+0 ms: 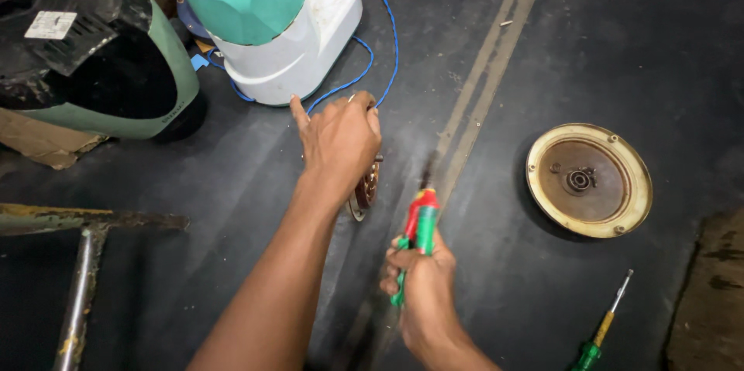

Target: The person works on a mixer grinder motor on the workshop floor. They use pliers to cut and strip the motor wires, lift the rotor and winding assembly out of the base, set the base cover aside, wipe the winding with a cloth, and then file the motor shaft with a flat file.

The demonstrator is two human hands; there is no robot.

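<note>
We see black-and-green housing (93, 61) top left, pale rectangular label on it | white-and-teal mixer base (287, 38), blue cord (364, 61) | cream round cover (589, 180) right | left hand (341, 139) clasps metal motor part (364, 189) | right hand (418, 286) fist-grips red-green screwdriver (420, 224) | spare green screwdriver (601, 328).

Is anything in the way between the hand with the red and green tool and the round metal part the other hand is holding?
Nothing visible: only bare dark mat lies between the right hand with its screwdriver and the round metal part under the left hand.

Bare floor lies open between the round metal plate (589, 180) and the white-and-teal appliance (271, 22).
</note>
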